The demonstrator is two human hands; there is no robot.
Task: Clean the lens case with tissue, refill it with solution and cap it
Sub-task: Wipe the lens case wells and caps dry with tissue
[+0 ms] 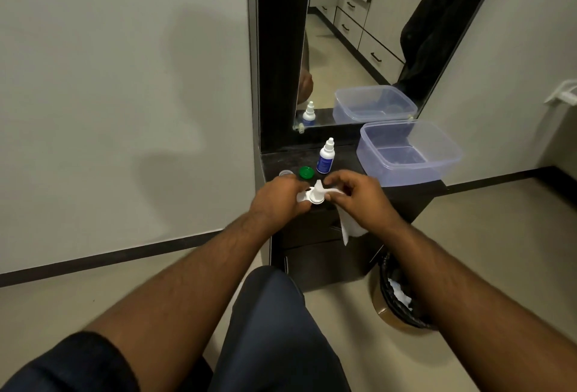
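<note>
Wiping step underway: left hand point(278, 201) grips the lens case point(312, 197) above the worktop point(343, 170), right hand point(352, 195) fingers pinching tissue point(349, 226), seemingly twisted into a well. Next: solution bottle point(325, 157), then green cap point(306, 172).

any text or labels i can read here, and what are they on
Nothing here can be read.
Solution bottle: its blue label carries print, but too small and blurred to read.
Its reflection in the mirror: the label is also unreadable.
Green cap, lens case, plastic container: no visible text.
</note>
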